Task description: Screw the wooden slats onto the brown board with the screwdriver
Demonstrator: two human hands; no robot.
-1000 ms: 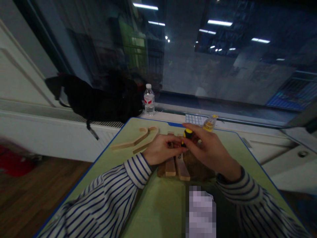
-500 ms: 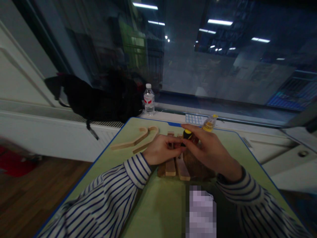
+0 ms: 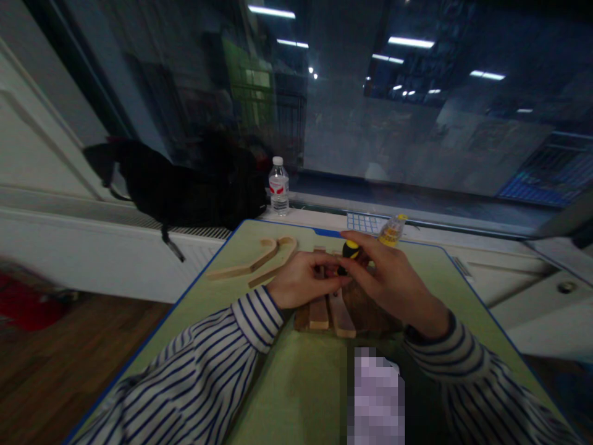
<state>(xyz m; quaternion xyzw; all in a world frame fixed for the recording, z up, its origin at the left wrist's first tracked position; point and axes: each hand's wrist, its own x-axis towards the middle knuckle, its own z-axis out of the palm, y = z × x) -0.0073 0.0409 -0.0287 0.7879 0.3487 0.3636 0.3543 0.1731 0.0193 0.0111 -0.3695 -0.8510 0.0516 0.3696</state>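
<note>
My right hand (image 3: 393, 275) is closed around a screwdriver with a black and yellow handle (image 3: 351, 249), which stands roughly upright. Pinched fingers of my left hand (image 3: 308, 279) meet the lower part of the tool; whether they grip its shaft or a small part there is hidden. Beneath both hands lie two wooden strips (image 3: 341, 316) on a dark brown wooden board (image 3: 370, 312). A small dark hole or screw shows in the right strip. Two curved, hook-ended wooden pieces (image 3: 262, 256) rest on the table, left of my left hand.
The pale green table (image 3: 273, 395) has a blue edge. Behind my right hand a clear bottle with a yellow cap (image 3: 391, 232) leans. On the sill stand a water bottle (image 3: 278, 188) and a black bag (image 3: 185, 185), with a gridded sheet (image 3: 364, 221) nearby. A window rises behind.
The screwdriver's handle has turned slightly as the fingers of my right hand shifted around it. My left hand and the wooden pieces stay in place.
</note>
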